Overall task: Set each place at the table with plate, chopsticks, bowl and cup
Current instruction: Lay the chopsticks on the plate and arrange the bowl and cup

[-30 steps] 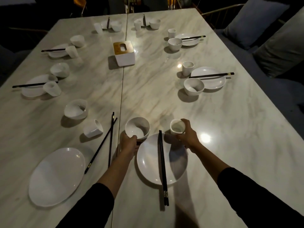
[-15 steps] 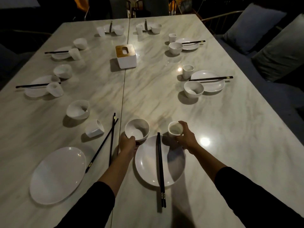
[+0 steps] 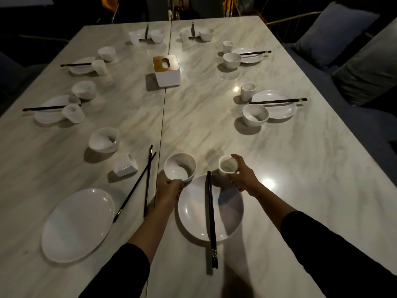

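**Head view: bowl and cup going down at the near place**

Head camera looks down a long pale marble-patterned table [image 3: 214, 130] with places laid along both sides and the far end. At the near edge, a round white plate [image 3: 193, 211] lies flat with a pair of black chopsticks [image 3: 211, 216] across its middle, their ends overhanging the plate toward the person.

The left hand [image 3: 169, 190] is clamped on the near rim of a small white bowl [image 3: 180, 167], just beyond the plate's far-left edge. The right hand [image 3: 242, 177] is wrapped around a small white cup [image 3: 227, 166], just beyond the plate's far-right edge. Whether either vessel already rests on the table cannot be told from this angle.

The step in hand looks like the seating of bowl and cup to finish this place. Next, both should be set down upright, clear of the plate rim and the chopstick tips, then released without dragging.

To the left, another place seems unfinished: a second white oval plate [image 3: 78, 224] lies bare, a loose pair of black chopsticks [image 3: 141, 186] lies crossed on the table beside it, a white cup on its side [image 3: 125, 167] lies near their tips, and a tilted white bowl [image 3: 104, 139] sits further off. That place likely comes next. A white box with a wooden lid [image 3: 166, 70] stands mid-table.
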